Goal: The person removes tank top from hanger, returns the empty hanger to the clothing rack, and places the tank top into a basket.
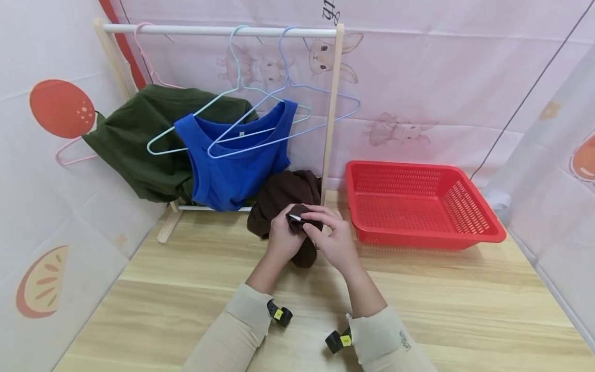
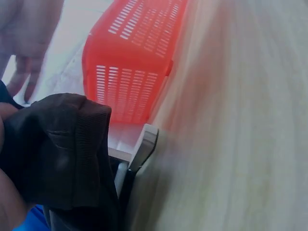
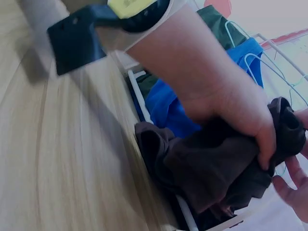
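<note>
A dark brown garment (image 1: 288, 194) is bunched in front of the rack's right end. My left hand (image 1: 284, 238) grips a gathered part of it, which shows a small white label (image 1: 295, 217). My right hand (image 1: 335, 240) is at the same part, thumb and forefinger at its folded edge. In the left wrist view, a ribbed band (image 2: 91, 154) runs along the garment. The right wrist view shows the left hand (image 3: 240, 113) wrapped over the cloth and the right hand's fingers (image 3: 294, 175) beside it.
A wooden rack (image 1: 331, 113) carries a pink hanger (image 1: 145, 54) with a dark green garment (image 1: 139, 134), a mint hanger (image 1: 239, 67) with a blue sleeveless top (image 1: 232, 175), and a lavender hanger (image 1: 321, 89). A red basket (image 1: 425, 240) stands on the right of the wooden table (image 1: 441, 305).
</note>
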